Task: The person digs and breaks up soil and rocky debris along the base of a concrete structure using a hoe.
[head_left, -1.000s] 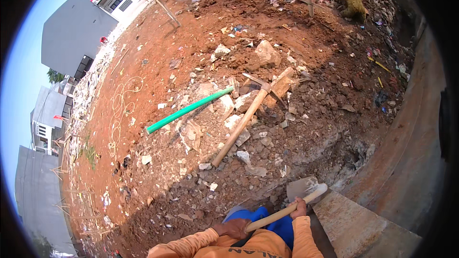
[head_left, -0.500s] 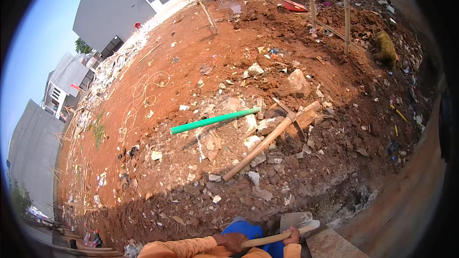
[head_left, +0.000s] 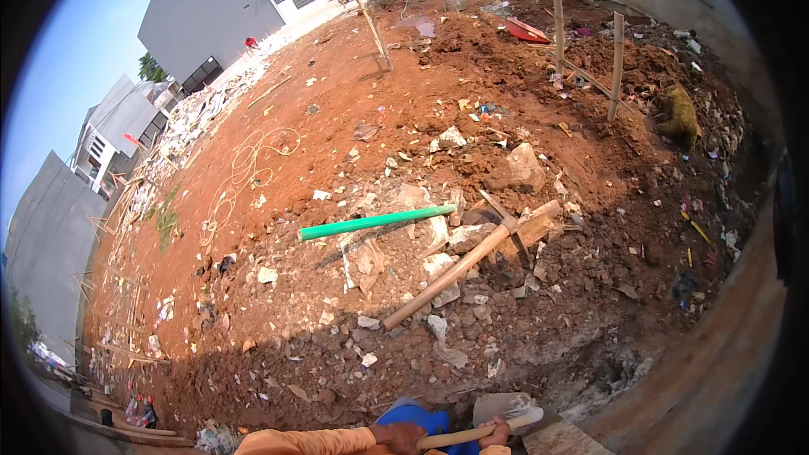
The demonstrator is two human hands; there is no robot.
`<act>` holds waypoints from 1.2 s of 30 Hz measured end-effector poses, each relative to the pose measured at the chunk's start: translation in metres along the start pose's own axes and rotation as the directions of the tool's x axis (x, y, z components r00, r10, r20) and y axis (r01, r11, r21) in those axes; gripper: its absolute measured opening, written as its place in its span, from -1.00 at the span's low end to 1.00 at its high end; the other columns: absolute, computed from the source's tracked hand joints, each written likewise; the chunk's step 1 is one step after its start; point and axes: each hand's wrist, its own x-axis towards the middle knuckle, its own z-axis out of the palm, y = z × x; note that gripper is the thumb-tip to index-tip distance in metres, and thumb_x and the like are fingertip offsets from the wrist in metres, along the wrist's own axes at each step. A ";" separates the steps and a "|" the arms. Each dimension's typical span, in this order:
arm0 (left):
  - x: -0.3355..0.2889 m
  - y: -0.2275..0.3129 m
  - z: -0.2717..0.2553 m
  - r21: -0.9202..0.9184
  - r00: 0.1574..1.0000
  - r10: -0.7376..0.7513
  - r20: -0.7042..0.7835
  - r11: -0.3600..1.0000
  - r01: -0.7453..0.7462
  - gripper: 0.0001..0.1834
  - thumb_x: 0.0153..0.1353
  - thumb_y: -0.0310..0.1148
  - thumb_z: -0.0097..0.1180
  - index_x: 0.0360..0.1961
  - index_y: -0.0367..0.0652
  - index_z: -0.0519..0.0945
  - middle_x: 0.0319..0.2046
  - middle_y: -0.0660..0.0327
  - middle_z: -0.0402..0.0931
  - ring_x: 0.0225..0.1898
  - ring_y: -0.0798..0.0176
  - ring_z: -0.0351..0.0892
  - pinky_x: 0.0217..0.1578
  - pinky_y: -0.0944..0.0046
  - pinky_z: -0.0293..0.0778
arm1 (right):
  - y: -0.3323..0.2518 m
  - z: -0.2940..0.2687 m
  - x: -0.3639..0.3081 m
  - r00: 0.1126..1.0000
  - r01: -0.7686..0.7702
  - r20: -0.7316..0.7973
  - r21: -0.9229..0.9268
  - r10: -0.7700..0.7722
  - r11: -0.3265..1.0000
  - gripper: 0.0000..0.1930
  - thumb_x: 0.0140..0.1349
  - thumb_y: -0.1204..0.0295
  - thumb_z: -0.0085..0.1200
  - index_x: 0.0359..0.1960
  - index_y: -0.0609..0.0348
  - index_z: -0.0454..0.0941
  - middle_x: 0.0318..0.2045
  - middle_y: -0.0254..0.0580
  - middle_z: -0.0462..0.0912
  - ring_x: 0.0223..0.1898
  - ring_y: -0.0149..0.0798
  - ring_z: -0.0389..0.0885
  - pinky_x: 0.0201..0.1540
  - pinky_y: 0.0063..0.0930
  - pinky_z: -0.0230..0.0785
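Left hand point(head_left: 400, 436) — grip wrapped round the hoe handle point(head_left: 455, 436) | right hand point(head_left: 497, 432) — grip wrapped there too, nearer the blade point(head_left: 499, 407) | pickaxe point(head_left: 447, 278), green pole point(head_left: 375, 222) lie on dirt point(head_left: 590, 303)

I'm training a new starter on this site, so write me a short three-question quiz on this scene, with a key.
1. Open: What do the left hand and the right hand both grip?
2. True or false: Neither hand touches the pickaxe.
3. Multiple choice: What colour is the straight tube lying near the pickaxe?
A. Red
B. Green
C. Blue

Key:
1. A pale wooden handle.
2. True.
3. B.
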 end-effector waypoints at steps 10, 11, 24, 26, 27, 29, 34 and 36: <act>0.006 0.017 0.006 -0.030 0.989 -0.142 0.048 0.989 0.143 -0.62 0.18 -0.04 0.05 -0.14 -0.09 0.55 -0.33 0.03 0.59 -0.27 0.02 0.61 -0.27 0.02 0.46 | -0.010 -0.011 0.016 0.986 -0.109 0.127 -0.023 0.111 0.994 -0.77 0.21 0.30 0.02 -0.52 0.00 0.26 -0.63 -0.34 0.25 -0.60 -0.25 0.21 -0.43 -0.23 0.33; 0.006 0.020 0.005 -0.033 0.985 -0.156 0.068 0.987 0.159 -0.60 0.20 0.00 0.04 -0.13 -0.08 0.54 -0.31 0.04 0.59 -0.26 0.02 0.61 -0.26 0.02 0.45 | -0.012 -0.011 0.016 0.988 -0.113 0.102 -0.026 0.115 0.993 -0.76 0.22 0.30 0.02 -0.52 0.01 0.25 -0.63 -0.34 0.24 -0.61 -0.26 0.19 -0.43 -0.23 0.32; -0.012 0.042 0.019 -0.090 0.964 -0.263 -0.032 0.962 0.259 -0.53 0.24 0.12 -0.04 -0.08 -0.02 0.56 -0.25 0.05 0.61 -0.17 -0.02 0.62 -0.19 0.01 0.46 | -0.013 -0.014 0.022 0.979 -0.125 0.146 -0.116 0.142 0.985 -0.72 0.28 0.30 -0.02 -0.57 0.02 0.24 -0.66 -0.31 0.24 -0.61 -0.25 0.22 -0.44 -0.25 0.31; -0.013 0.032 0.026 -0.100 0.977 -0.206 -0.047 0.975 0.201 -0.52 0.24 0.11 -0.03 -0.06 -0.02 0.56 -0.25 0.02 0.61 -0.18 -0.03 0.62 -0.18 -0.01 0.46 | -0.008 -0.016 0.026 0.978 -0.126 0.149 -0.126 0.144 0.984 -0.72 0.27 0.30 -0.01 -0.57 0.02 0.24 -0.66 -0.32 0.25 -0.61 -0.25 0.24 -0.43 -0.26 0.31; -0.016 0.033 0.022 -0.106 0.976 -0.211 -0.050 0.973 0.205 -0.52 0.24 0.11 -0.03 -0.06 -0.02 0.56 -0.25 0.02 0.61 -0.18 -0.03 0.62 -0.18 -0.01 0.46 | -0.006 -0.014 0.027 0.977 -0.128 0.152 -0.134 0.148 0.983 -0.73 0.26 0.29 -0.01 -0.56 0.02 0.25 -0.66 -0.32 0.26 -0.60 -0.25 0.25 -0.43 -0.26 0.32; -0.014 0.029 0.016 -0.143 0.985 -0.171 -0.001 0.975 0.169 -0.52 0.24 0.10 -0.02 -0.05 -0.04 0.55 -0.26 0.00 0.61 -0.18 -0.05 0.62 -0.18 -0.01 0.46 | 0.002 -0.020 0.029 0.980 -0.098 0.163 -0.122 0.118 0.988 -0.74 0.25 0.30 0.00 -0.56 0.02 0.25 -0.66 -0.32 0.26 -0.61 -0.25 0.25 -0.44 -0.26 0.32; 0.069 0.016 0.031 0.131 0.978 -0.125 0.168 0.986 0.103 -0.50 0.21 0.04 0.09 -0.08 -0.18 0.53 -0.31 -0.02 0.60 -0.23 -0.02 0.61 -0.22 0.03 0.46 | -0.041 -0.044 0.045 0.998 -0.055 0.040 -0.022 0.055 0.998 -0.81 0.23 0.34 0.00 -0.51 0.00 0.30 -0.61 -0.38 0.27 -0.60 -0.30 0.23 -0.51 -0.31 0.26; 0.051 0.020 0.017 -0.114 0.961 -0.267 0.073 0.955 0.274 -0.51 0.16 -0.03 0.17 -0.10 -0.26 0.52 -0.35 -0.05 0.57 -0.27 -0.02 0.59 -0.23 0.06 0.46 | -0.028 0.022 0.008 0.999 0.037 0.005 -0.117 -0.037 0.992 -0.90 0.24 0.42 -0.01 -0.44 0.08 0.39 -0.60 -0.35 0.31 -0.59 -0.33 0.29 -0.50 -0.33 0.30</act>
